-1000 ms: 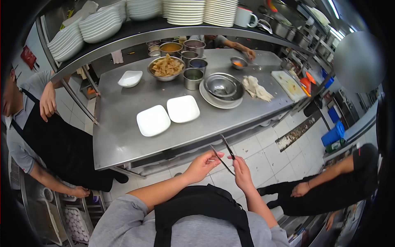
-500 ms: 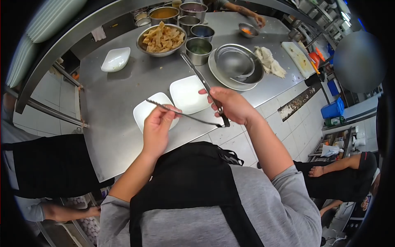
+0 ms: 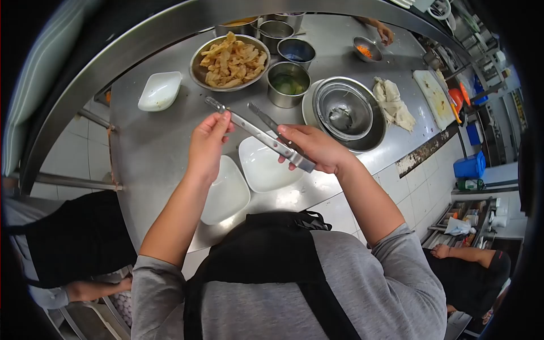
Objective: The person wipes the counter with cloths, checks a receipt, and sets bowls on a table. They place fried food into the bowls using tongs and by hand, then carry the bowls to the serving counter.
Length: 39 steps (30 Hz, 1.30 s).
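A pair of metal tongs (image 3: 258, 133) is held in the air above two white dishes, its two arms spread apart. My right hand (image 3: 320, 147) is closed around the tongs near their joined end. Near the tip of one arm, my left hand (image 3: 207, 144) pinches the metal between thumb and fingers. The other arm, with a toothed tip, points up and away without a hand on its end. Below my left hand lies one white dish (image 3: 226, 195), partly covered by my wrist. Beside it sits the second white dish (image 3: 263, 170), partly hidden by the tongs and my right hand.
Fried strips fill a metal bowl (image 3: 198, 71). Metal pots (image 3: 286, 102) stand beside it. Nested bowls (image 3: 377, 133), a cloth (image 3: 391, 105) and a cutting board (image 3: 433, 99) are to the right. Another white dish (image 3: 160, 93) is at left. Co-workers stand on both sides; another person's hand (image 3: 385, 34) is across the table.
The tongs have turned in my hands, so the arm's flat side now shows. My left hand has moved up slightly. The view has shifted, and the tabletop things appear lower.
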Each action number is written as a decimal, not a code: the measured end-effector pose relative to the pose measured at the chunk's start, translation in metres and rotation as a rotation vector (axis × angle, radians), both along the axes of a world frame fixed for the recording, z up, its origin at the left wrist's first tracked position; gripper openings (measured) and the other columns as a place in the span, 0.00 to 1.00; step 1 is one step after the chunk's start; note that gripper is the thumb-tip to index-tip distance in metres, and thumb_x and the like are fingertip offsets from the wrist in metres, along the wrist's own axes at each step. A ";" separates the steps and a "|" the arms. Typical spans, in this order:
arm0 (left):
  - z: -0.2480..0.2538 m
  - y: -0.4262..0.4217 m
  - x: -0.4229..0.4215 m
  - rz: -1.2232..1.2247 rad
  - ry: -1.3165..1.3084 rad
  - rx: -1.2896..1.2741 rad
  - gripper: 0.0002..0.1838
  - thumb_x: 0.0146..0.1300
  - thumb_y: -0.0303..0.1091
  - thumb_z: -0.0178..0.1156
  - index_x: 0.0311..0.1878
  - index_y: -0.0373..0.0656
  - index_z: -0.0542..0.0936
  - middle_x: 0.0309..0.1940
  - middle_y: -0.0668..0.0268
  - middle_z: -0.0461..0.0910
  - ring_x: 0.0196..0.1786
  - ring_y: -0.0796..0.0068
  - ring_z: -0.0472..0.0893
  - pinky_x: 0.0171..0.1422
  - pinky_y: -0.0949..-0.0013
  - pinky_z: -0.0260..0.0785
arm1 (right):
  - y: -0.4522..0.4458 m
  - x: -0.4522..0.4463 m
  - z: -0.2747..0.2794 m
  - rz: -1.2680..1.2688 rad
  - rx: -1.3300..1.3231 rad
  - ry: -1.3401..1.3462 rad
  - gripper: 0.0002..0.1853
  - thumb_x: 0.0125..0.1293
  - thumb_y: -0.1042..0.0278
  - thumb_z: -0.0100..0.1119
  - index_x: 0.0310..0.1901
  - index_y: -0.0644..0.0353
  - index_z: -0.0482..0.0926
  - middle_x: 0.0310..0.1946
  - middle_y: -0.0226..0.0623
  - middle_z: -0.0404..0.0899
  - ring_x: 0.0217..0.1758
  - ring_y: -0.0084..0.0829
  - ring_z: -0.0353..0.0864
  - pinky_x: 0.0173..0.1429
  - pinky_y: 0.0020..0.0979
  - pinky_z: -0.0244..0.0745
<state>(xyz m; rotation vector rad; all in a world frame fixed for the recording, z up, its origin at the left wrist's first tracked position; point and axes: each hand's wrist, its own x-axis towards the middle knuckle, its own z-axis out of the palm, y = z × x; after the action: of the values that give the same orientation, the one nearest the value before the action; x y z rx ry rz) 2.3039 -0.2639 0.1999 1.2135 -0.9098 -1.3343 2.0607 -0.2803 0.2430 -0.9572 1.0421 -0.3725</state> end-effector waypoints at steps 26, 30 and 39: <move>-0.015 -0.053 -0.021 -0.121 -0.286 -0.405 0.14 0.70 0.41 0.64 0.43 0.38 0.79 0.40 0.69 0.78 0.40 0.80 0.74 0.52 0.71 0.67 | -0.009 -0.012 -0.029 0.030 -0.140 0.098 0.51 0.60 0.46 0.73 0.71 0.74 0.56 0.49 0.48 0.78 0.48 0.32 0.81 0.52 0.30 0.77; -0.066 -0.120 0.004 0.667 -0.439 -0.127 0.20 0.68 0.43 0.66 0.51 0.36 0.75 0.40 0.64 0.76 0.42 0.76 0.75 0.50 0.71 0.69 | -0.029 -0.020 -0.037 -0.044 -0.477 0.323 0.54 0.59 0.45 0.73 0.72 0.76 0.54 0.53 0.54 0.76 0.53 0.40 0.80 0.59 0.34 0.75; -0.086 -0.139 0.024 0.492 -0.049 0.180 0.13 0.69 0.35 0.55 0.52 0.46 0.66 0.47 0.67 0.74 0.45 0.74 0.77 0.47 0.68 0.72 | -0.166 0.022 -0.016 0.327 -1.017 1.007 0.54 0.55 0.37 0.70 0.70 0.72 0.59 0.63 0.64 0.71 0.67 0.50 0.75 0.64 0.37 0.73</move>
<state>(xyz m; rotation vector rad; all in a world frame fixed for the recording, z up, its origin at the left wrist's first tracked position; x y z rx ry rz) 2.3283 -0.4028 0.1138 1.4979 -0.4831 -1.0042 2.0828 -0.4458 0.2266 -2.3444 1.5780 -0.1009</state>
